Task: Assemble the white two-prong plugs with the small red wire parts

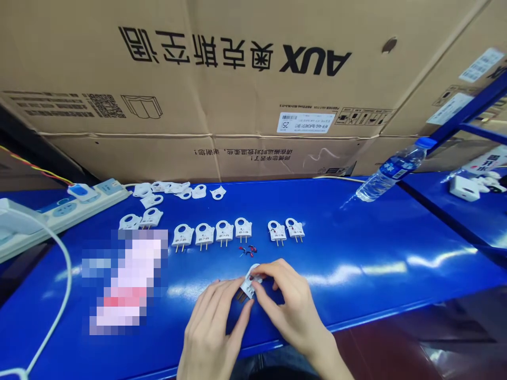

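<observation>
I'm watching from the head view as both hands work low over a blue table (356, 250). The left hand (209, 322) has its index finger and thumb narrowed on a white plug (247, 288), which sits tilted between the fingertips of both hands, pins pointing down and leftward. The right hand (293, 303) brings thumb and index finger close together at the plug's face; I cannot tell whether they grip it or a small dark piece there.

Just beyond the fingertips I see a few red-and-black components (249, 251) in a loose cluster. Past those, leftward of the right fingers, stands a row of four plugs (204, 238); farther right is a pair of plugs (277, 233) with thin dark-red bits on them. White covers (198, 192) lie well beyond the left fingers, near a power strip (79, 206). A water bottle (390, 177) is far right of the right fingers.
</observation>
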`<move>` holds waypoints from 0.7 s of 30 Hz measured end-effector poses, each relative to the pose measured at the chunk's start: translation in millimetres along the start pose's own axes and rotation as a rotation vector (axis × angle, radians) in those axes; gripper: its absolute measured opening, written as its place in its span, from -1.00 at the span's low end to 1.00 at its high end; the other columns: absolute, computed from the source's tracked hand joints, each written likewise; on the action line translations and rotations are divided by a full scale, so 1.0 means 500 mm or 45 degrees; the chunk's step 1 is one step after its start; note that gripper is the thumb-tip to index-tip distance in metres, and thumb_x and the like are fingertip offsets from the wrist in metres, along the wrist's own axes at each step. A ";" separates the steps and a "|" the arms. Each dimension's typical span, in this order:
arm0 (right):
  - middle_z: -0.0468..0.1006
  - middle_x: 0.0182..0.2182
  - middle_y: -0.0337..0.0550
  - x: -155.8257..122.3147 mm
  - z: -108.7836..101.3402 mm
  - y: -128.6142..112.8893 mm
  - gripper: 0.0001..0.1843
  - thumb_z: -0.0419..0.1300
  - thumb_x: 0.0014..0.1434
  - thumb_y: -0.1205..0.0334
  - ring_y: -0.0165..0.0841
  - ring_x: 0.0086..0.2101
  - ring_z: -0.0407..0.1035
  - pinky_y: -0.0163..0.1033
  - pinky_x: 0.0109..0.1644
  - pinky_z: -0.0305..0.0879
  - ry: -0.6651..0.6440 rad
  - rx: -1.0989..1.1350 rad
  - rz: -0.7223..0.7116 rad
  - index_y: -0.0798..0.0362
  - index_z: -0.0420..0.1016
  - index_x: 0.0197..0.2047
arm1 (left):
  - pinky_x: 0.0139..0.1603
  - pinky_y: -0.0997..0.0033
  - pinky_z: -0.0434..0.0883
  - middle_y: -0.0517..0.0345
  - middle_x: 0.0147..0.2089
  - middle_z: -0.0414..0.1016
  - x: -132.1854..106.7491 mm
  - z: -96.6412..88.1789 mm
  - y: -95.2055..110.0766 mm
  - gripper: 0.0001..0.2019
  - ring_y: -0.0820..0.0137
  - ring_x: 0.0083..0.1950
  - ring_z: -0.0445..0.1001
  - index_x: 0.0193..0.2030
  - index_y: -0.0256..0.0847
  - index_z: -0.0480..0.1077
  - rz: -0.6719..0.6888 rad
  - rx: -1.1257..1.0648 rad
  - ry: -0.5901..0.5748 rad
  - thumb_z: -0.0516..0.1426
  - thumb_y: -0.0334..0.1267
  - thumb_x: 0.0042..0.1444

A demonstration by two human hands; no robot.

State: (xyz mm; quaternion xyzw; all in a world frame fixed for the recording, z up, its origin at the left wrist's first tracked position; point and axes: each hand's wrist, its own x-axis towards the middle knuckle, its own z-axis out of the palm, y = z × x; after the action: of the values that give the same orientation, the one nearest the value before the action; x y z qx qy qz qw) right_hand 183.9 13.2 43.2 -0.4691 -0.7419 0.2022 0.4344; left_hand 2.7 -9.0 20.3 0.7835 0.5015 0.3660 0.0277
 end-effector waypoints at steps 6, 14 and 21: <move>0.61 -0.15 -0.12 -0.005 0.000 0.005 -0.77 0.15 0.39 0.40 -0.27 -0.17 0.50 -0.21 -0.21 0.45 0.000 -0.073 0.073 -0.02 0.46 0.06 | 0.12 0.20 0.52 0.10 -0.01 0.66 0.000 0.002 0.000 -0.71 0.23 0.04 0.62 0.18 -0.12 0.41 -0.029 0.020 -0.003 0.17 -0.19 0.37; 0.63 -0.17 -0.14 -0.004 -0.003 0.004 -0.71 0.15 0.41 0.39 -0.26 -0.16 0.50 -0.19 -0.15 0.48 -0.069 -0.041 0.105 -0.02 0.41 0.16 | 0.04 0.22 0.55 0.07 -0.02 0.63 0.005 -0.001 0.008 -0.73 0.23 0.02 0.61 0.17 -0.11 0.40 -0.092 -0.005 -0.028 0.16 -0.16 0.38; 0.63 -0.11 -0.11 -0.004 -0.006 0.001 -0.68 0.17 0.40 0.39 -0.21 -0.10 0.51 -0.13 -0.07 0.50 -0.133 -0.056 0.106 -0.03 0.41 0.18 | 0.07 0.20 0.55 0.04 0.02 0.59 0.005 0.000 0.006 -0.73 0.22 0.08 0.57 0.16 -0.09 0.39 -0.118 -0.007 -0.063 0.16 -0.11 0.38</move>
State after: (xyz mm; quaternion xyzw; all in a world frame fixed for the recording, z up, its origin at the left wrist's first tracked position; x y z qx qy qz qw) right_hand 186.8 11.5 43.6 -0.4978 -0.7476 0.2282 0.3758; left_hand 5.7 -8.4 23.2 0.7682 0.5353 0.3462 0.0590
